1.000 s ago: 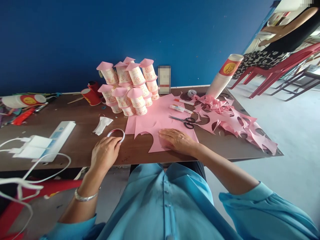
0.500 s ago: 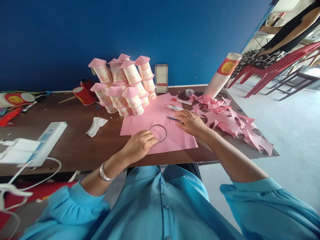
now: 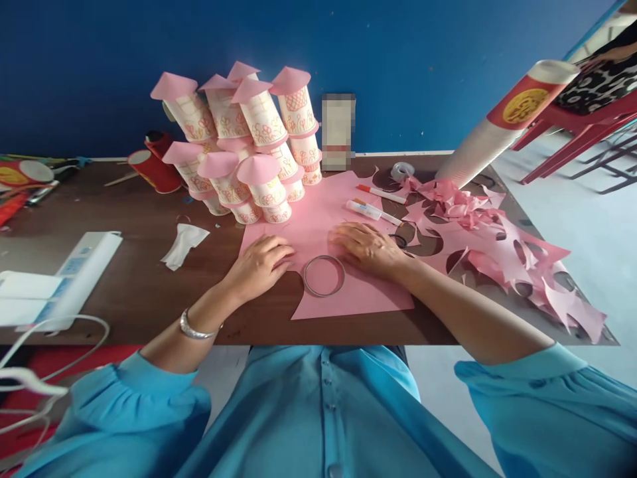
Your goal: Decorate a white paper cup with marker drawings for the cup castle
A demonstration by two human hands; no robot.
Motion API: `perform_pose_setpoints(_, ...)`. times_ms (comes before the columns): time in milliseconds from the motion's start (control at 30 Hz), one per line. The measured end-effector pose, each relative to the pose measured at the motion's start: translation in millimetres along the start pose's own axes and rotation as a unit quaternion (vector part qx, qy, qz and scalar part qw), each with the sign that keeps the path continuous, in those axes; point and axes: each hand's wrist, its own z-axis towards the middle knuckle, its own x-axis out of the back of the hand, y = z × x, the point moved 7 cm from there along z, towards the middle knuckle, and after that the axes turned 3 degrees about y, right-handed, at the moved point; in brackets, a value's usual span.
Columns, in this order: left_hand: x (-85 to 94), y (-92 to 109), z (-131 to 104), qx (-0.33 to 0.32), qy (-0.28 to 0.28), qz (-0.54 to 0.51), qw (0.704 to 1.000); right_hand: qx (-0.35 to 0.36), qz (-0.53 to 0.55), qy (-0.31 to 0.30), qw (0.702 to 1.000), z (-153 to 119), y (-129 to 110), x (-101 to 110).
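Note:
On the brown table, my left hand (image 3: 263, 263) rests with fingers stretched out at the left edge of the pink paper (image 3: 363, 302), holding nothing. My right hand (image 3: 372, 251) lies flat on the same paper, slightly blurred, its fingers pointing left. Between the two hands a thin grey ring (image 3: 324, 295) lies flat on the paper. Black looped handles (image 3: 398, 240), seemingly of scissors, show just beyond my right hand; the rest is hidden. Behind it are a white glue tube (image 3: 363, 210) and a red-capped marker (image 3: 382, 194).
Several decorated paper-cup towers (image 3: 263, 119) with pink cone roofs stand at the back. Pink paper offcuts (image 3: 502, 245) cover the right side, beside a tall stack of cups (image 3: 478, 156). A white power strip (image 3: 82, 279) and crumpled tissue (image 3: 184, 245) lie left.
My left hand has let go of the ring and moved left; the ring now lies flat. My right hand has released the dark-bladed tool and flattened on the paper. The view has shifted.

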Motion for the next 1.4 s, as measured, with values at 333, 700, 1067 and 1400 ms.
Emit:
perform_pose_setpoints(333,-2.7,0.0,-0.4,0.015,0.031,0.023,0.999,0.036,0.04,0.043,0.998,-3.2,-10.6,19.2)
perform_pose_setpoints(700,-5.5,-4.5,-1.8,0.022,0.038,-0.003,0.999,0.151,0.179,-0.043,0.971,-5.0,-48.7,20.1)
perform_pose_setpoints(1067,-5.2,-3.2,-3.6,0.006,0.046,0.015,0.999,0.091,0.249,-0.003,0.964,-1.2,-42.7,40.5)
perform_pose_setpoints(1400,14.4,7.9,-5.1,0.0,0.108,0.046,0.993,-0.18,0.02,0.17,0.969,-24.3,73.7,56.7)
